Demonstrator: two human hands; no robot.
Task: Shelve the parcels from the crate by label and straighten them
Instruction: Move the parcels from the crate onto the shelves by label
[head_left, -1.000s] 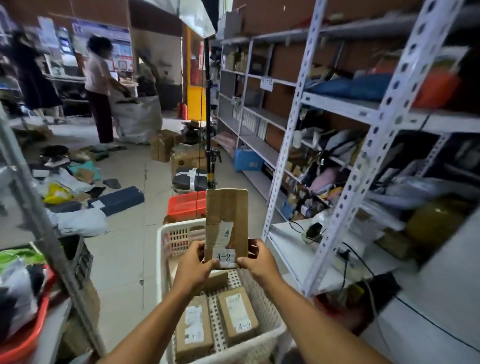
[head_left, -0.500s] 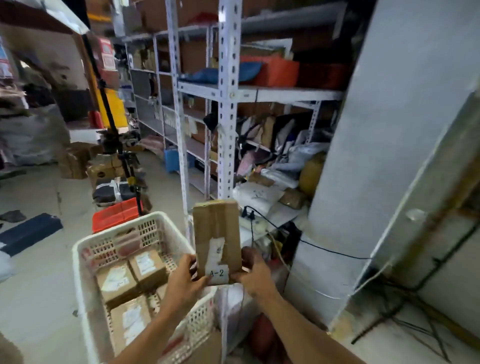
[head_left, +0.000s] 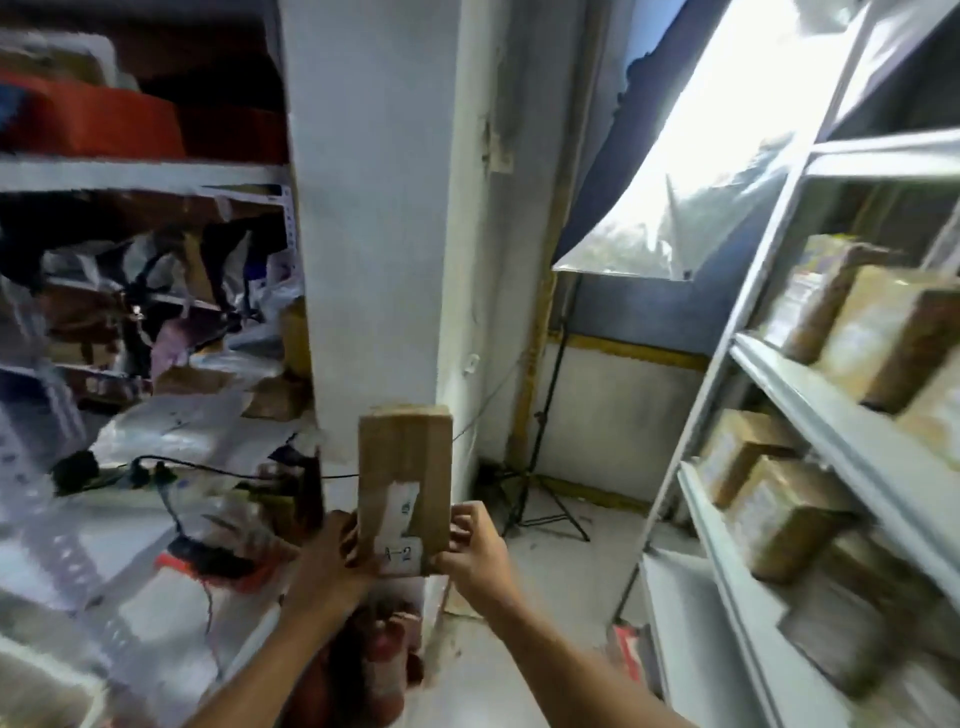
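Parcel first: the narrow brown cardboard parcel (head_left: 404, 483) with its white "A-2" label (head_left: 399, 556) stands upright in front of you, long axis vertical, pinched at its lower end between both hands. Your left hand (head_left: 332, 553) grips its left edge, your right hand (head_left: 475, 551) its right edge, forearms reaching forward. The grey metal shelving with brown boxes (head_left: 810, 415) lies to the right, nearer your right hand.

Parcel stockroom — metal shelving (head_left: 779, 395) w/ boxes (head_left: 878, 332).
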